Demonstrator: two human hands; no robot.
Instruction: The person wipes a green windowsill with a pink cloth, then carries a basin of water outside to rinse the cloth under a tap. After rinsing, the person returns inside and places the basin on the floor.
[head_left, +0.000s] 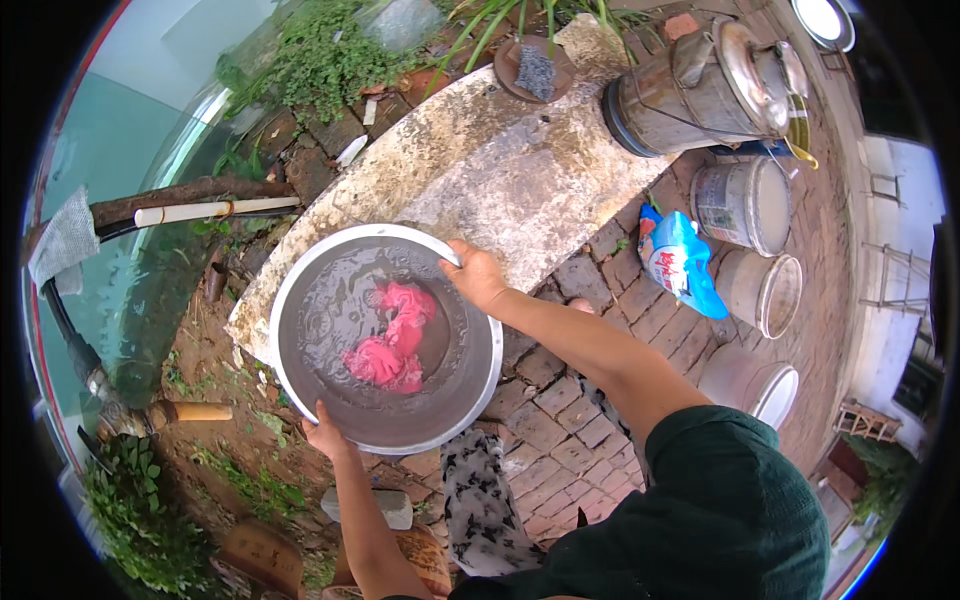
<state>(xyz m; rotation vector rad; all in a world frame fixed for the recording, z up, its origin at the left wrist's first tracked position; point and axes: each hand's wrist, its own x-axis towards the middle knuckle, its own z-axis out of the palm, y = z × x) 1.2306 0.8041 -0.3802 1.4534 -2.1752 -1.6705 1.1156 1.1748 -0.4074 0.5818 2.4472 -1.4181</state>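
Both of my hands grip a round metal basin (466, 409) by its rim. My left hand (328, 433) is on the rim's lower left, and my right hand (474, 276) on its upper right, with the thumb over the edge. Rippling water covers part of the basin's bottom, and a crumpled wet pink cloth (394, 345) lies in it. The basin appears tilted, and it overlaps the near end of a stained stone slab (480, 172). Whether it rests on the slab, I cannot tell.
A lidded metal can (682, 90) stands at the slab's far right, near a round plate (517, 56) bearing a grey scouring pad (535, 73). On the brick paving are a blue detergent bag (679, 262) and several plastic buckets (750, 289). Plants and a white pipe (217, 212) border the left.
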